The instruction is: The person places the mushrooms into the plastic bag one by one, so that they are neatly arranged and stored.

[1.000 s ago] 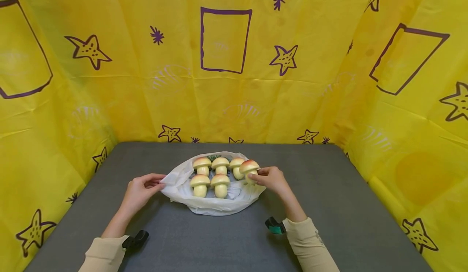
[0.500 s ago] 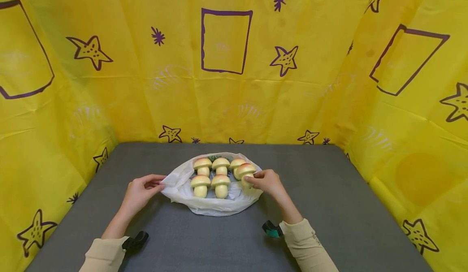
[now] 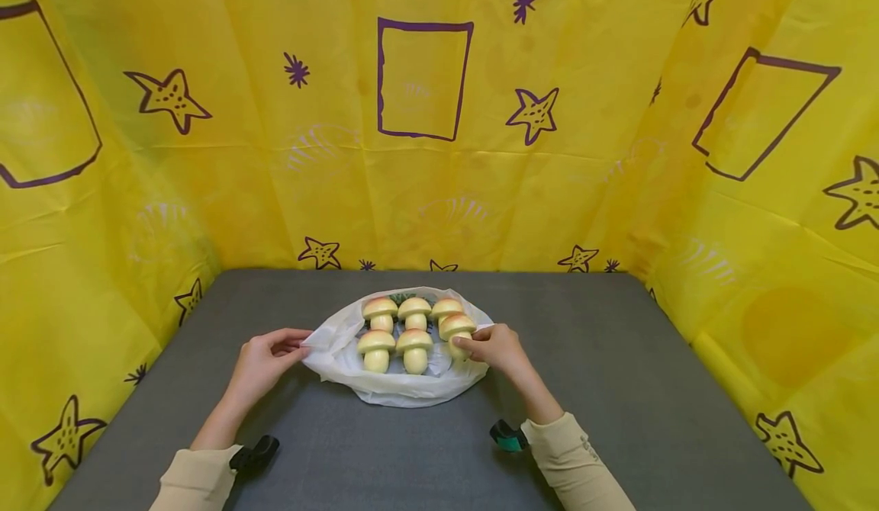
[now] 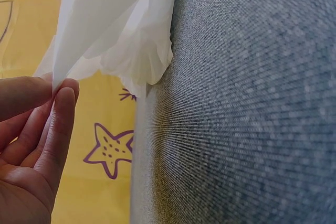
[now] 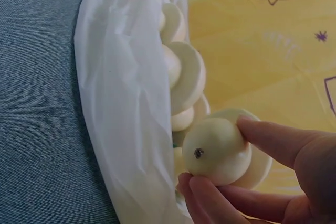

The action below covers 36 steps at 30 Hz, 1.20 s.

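Observation:
A white, thin plastic bag (image 3: 412, 391) lies spread wide on the table with several toy mushrooms (image 3: 415, 349) in its opening. My left hand (image 3: 266, 360) pinches the bag's left edge between thumb and fingers, and the left wrist view shows the film (image 4: 100, 19) drawn up taut from the fingertips. At the bag's right side my right hand (image 3: 500, 348) grips a toy mushroom (image 3: 456, 328) by its pale stem, its reddish cap upward. In the right wrist view this mushroom's round stem end (image 5: 218, 150) has a small dark mark, and thumb and fingers hold it from both sides.
A dark grey cloth covers the table (image 3: 384, 465). Yellow curtains (image 3: 584, 191) with purple stars enclose it at the back and both sides. Something green (image 3: 402, 296) shows behind the mushrooms at the bag's far rim. Black cameras (image 3: 255, 454) sit on both wrists.
My right hand has moved left and slightly toward me, bringing the held mushroom further over the bag's opening, in front of the rear right mushroom. The left hand keeps its place on the bag.

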Motion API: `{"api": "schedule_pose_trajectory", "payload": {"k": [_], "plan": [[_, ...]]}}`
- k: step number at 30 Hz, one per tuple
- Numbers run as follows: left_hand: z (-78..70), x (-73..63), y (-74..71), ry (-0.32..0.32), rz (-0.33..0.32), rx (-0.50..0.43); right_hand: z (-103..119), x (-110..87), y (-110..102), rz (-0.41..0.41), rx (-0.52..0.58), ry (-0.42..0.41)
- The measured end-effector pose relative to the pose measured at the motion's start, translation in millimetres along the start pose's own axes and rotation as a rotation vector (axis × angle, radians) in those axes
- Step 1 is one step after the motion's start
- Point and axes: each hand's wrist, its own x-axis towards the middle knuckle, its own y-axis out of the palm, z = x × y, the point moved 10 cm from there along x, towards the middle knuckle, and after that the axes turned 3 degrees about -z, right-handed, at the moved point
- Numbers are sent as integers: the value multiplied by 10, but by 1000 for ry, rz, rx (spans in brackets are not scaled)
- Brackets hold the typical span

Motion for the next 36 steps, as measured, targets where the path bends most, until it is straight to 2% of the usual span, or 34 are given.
{"api": "schedule_pose_trajectory", "payload": {"k": [10, 17, 27, 36], "plan": [[-4, 6, 10, 7, 2, -17, -53, -4, 88, 10, -56, -6], [-20, 0, 8, 9, 0, -18, -88, -6, 155, 22, -45, 5], [-24, -4, 4, 13, 2, -20, -6, -36, 193, 64, -113, -42], [-11, -2, 5, -7, 8, -15, -57, -36, 174, 93, -70, -6]]}}
